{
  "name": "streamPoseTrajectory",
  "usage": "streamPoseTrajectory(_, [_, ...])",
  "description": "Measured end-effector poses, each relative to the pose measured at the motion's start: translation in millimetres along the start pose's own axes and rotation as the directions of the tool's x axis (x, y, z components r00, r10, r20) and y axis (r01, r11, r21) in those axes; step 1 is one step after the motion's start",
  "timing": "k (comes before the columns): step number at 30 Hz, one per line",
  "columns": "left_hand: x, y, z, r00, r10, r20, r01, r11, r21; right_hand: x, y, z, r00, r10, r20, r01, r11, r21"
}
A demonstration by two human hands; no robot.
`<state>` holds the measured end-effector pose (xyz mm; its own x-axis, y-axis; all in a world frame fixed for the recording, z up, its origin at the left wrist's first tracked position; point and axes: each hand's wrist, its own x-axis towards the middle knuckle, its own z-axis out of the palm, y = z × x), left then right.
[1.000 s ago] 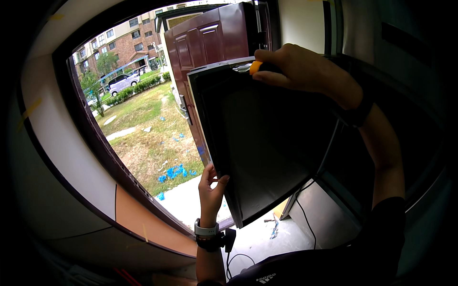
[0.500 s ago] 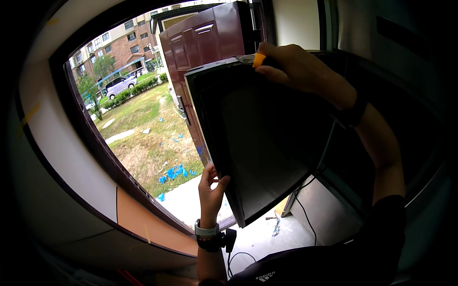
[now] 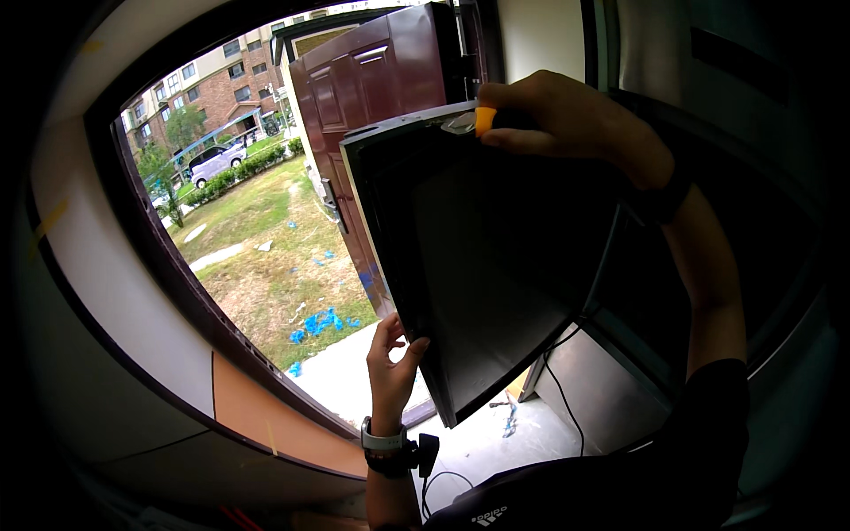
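Near the upper middle of the frame, the right hand (image 3: 567, 115) was closed on a tool with an orange collar (image 3: 484, 121); the thumb lay below it and the bent forefinger above. Its metal end (image 3: 459, 124) pointed to the left and lay at the upper edge of a dark panel (image 3: 496, 265). I judge that the tool was gripped close to its collar because a short hold gives better control at a narrow rim.

This panel stood tilted in the centre of the frame, its upper edge at the right hand and its lower corner above the pale floor (image 3: 474, 438). At its left edge, lower down, was the left hand (image 3: 392, 376). The thumb was on the edge of the dark face, and the other fingers were bent around the outer side, so they seemed to pinch it. How firm this pinch was, I could not tell. Perhaps the hand was placed there to steady the panel, well apart from the metal end.

Behind the panel, a maroon door (image 3: 381, 75) stood open, and daylight came through the doorway. At the lower right of the panel, a thin black cable (image 3: 561, 394) hung down.
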<state>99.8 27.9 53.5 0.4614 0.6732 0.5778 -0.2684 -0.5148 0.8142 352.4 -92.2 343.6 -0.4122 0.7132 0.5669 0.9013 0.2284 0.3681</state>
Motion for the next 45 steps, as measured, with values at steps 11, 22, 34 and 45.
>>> streamPoseTrajectory(11, [-5.8, 2.7, 0.8, 1.0, -0.004, 0.004, 0.004, 1.0, 0.003, -2.8, -6.0, -13.0, 0.985, 0.104, 0.141, -0.112, 0.992, 0.053])
streamPoseTrajectory(22, [-10.5, 7.3, 3.3, 1.0, 0.011, 0.002, -0.011, 1.0, 0.023, -4.6, -1.3, -18.7, 0.98, 0.095, 0.175, -0.124, 0.979, 0.163])
streamPoseTrajectory(34, [-13.9, 9.0, 7.9, 1.0, 0.01, 0.0, -0.01, 1.0, 0.014, -6.4, -1.4, -24.0, 0.976, 0.101, 0.195, -0.125, 0.985, 0.118])
streamPoseTrajectory(45, [-15.5, 12.6, 9.7, 0.999, 0.037, -0.008, -0.036, 0.999, 0.021, -11.2, -9.1, -22.0, 0.98, 0.122, 0.159, -0.136, 0.987, 0.085])
